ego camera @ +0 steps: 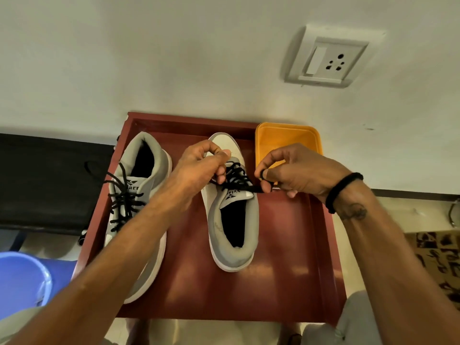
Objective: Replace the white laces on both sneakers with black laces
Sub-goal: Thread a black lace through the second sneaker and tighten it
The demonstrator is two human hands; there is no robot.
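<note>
Now both hands pinching black lace over R sneaker, L & R apart.

Bare forearms, no sleeves — a black braided wristband circles the right wrist, a dark tattoo just below it.
</note>
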